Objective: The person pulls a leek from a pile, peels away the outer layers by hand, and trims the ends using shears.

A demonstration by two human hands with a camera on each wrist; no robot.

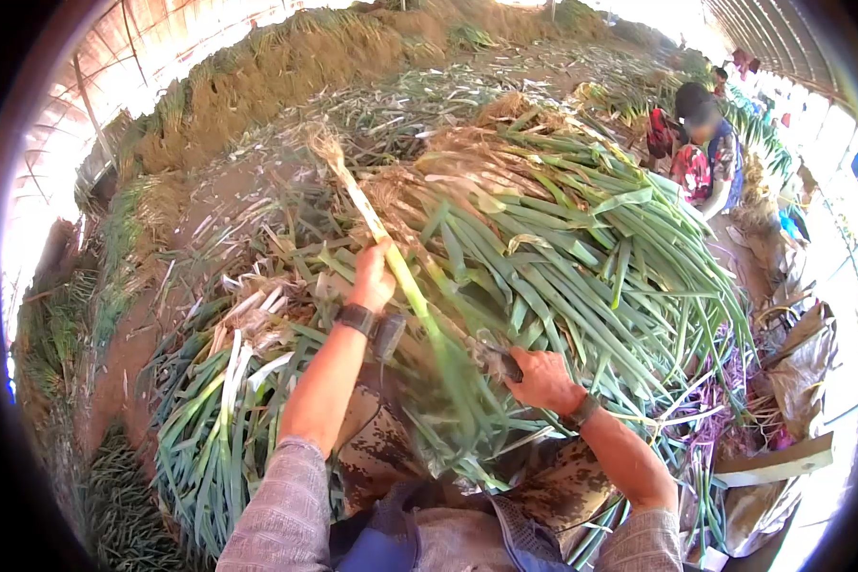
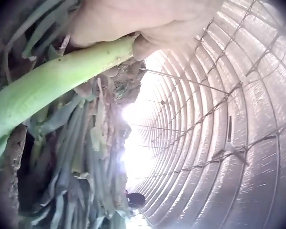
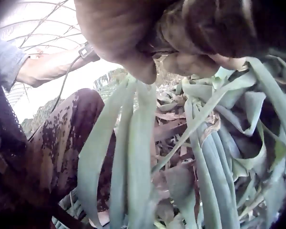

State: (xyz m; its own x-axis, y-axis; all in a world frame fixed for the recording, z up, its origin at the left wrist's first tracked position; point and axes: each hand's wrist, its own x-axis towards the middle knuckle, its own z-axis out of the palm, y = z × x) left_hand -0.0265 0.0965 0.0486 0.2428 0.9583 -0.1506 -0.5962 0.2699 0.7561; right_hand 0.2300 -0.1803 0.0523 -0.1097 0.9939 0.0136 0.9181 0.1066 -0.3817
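Observation:
My left hand [image 1: 374, 278] grips a long leek [image 1: 394, 255] around its pale stalk. The roots point up and away, and the green leaves hang blurred over my lap. In the left wrist view the fingers [image 2: 128, 24] curl over the light green stalk [image 2: 62, 78]. My right hand [image 1: 546, 379] is curled round a dark tool [image 1: 499, 360] beside the leek's leaves; its exact shape is unclear. The right wrist view shows that hand [image 3: 119, 38] around a dark, banded object [image 3: 209, 26], above hanging green leaves [image 3: 140, 143].
A large heap of leeks [image 1: 582, 248] lies ahead and right, a smaller bunch [image 1: 224, 405] at the left. Camouflage-clad knees [image 1: 381, 443] are below the hands. Another person [image 1: 701, 153] crouches at the back right, near purple-stemmed plants [image 1: 710, 410] and a wooden board [image 1: 774, 461].

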